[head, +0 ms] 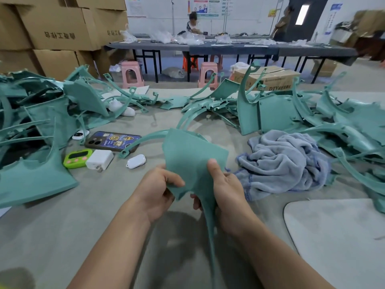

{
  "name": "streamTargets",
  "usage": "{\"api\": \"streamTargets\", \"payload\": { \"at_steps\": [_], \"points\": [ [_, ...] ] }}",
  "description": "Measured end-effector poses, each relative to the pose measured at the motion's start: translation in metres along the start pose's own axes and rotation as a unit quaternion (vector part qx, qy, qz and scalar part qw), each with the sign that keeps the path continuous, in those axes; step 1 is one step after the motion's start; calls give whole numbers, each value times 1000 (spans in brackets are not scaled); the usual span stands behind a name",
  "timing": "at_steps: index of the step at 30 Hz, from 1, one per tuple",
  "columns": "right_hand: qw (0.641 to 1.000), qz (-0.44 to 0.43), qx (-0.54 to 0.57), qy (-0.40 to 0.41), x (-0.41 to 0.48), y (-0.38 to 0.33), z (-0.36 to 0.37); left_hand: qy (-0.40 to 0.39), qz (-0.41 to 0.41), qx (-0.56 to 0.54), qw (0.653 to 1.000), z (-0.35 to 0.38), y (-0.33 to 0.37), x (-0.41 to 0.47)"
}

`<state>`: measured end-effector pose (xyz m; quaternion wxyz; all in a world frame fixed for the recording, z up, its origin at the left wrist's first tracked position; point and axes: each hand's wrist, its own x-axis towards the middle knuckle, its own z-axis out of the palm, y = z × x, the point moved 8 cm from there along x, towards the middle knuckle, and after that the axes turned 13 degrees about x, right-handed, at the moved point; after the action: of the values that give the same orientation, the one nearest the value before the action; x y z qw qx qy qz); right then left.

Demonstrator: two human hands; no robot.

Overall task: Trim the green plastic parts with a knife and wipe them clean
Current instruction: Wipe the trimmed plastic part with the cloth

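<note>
Hands (left [159, 189], right [226, 187]), gripping green part [193, 149]

Two bare hands on two bare forearms, at the lower middle of the frame.

The bare left hand [158, 190] sits just left of the frame's centre line and the bare right hand [227, 190] just right of it, both uncovered from fingertips to wrist. The right thumb [214, 172] shows a short, plain, rounded nail. The left forearm [116, 243] runs bare to the lower left of the frame and the right forearm [266, 247] bare to the lower right, each broadening toward the bottom edge. That edge cuts both arms, so what is worn higher up cannot be told.
</note>
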<state>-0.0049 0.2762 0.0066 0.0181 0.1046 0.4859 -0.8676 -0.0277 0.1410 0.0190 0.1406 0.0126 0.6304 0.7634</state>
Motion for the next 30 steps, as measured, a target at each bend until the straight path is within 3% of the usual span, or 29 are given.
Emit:
{"api": "streamTargets", "payload": {
  "at_steps": [5, 11, 16, 19, 22, 24, 26, 28, 30],
  "points": [
    [998, 34, 49, 13, -1, 9, -1, 7, -20, -20, 1000, 1, 1, -4],
    [991, 76, -3, -107, 0, 18, 15, 135, -40, -65, 988, -18, -7, -2],
    [987, 92, 57, -116, -3, 14, 17, 190, 8, -83, 978, -35, 5, -1],
    [995, 32, -6, -95, -6, 5, 14, 229, 16, -98, 968, -43, 5, -3],
    [979, -91, -164, -84, -12, -13, 12, 264, 48, -51, 962, -46, 14, -7],
    [947, -124, -282, -97, -17, -16, 17, 245, 91, -32, 965, -43, 20, -9],
    [928, -118, -337, -109, -17, -15, 19, 168, 176, -8, 970, -28, 31, -11],
    [950, -60, -276, -134, -18, -10, 20, 69, 245, 32, 967, -6, 37, -13],
    [969, 12, -150, -196, -26, -4, 28, 79, 237, 105, 962, -1, 33, -8]
  ]
}}
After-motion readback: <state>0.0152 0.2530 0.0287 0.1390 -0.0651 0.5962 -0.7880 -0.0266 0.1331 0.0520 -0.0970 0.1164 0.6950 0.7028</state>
